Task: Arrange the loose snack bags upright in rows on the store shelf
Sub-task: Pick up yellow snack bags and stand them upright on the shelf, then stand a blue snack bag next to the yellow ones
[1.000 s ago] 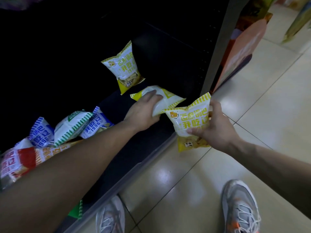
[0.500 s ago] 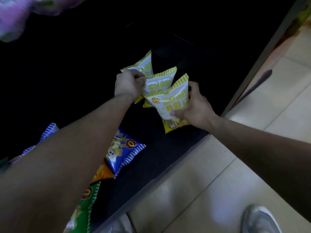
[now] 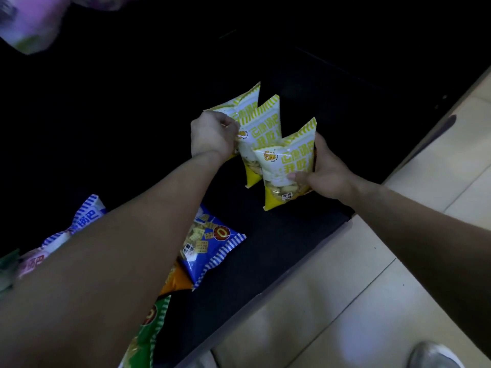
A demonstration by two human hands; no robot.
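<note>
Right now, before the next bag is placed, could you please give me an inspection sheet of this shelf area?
Surface: dark shelf, dimly lit; its back is too dark to read.
Job's things: three yellow bags held about upright in an overlapping row, the front yellow bag and two rear yellow bags.
Clutter: blue bag, orange bag and green bag lie flat by the left forearm; striped bags further left.
Hands: left hand grips the two rear yellow bags; right hand holds the front yellow bag.
Cables: nothing seen.
Surroundings: tiled floor; a shoe at the bottom edge.
</note>
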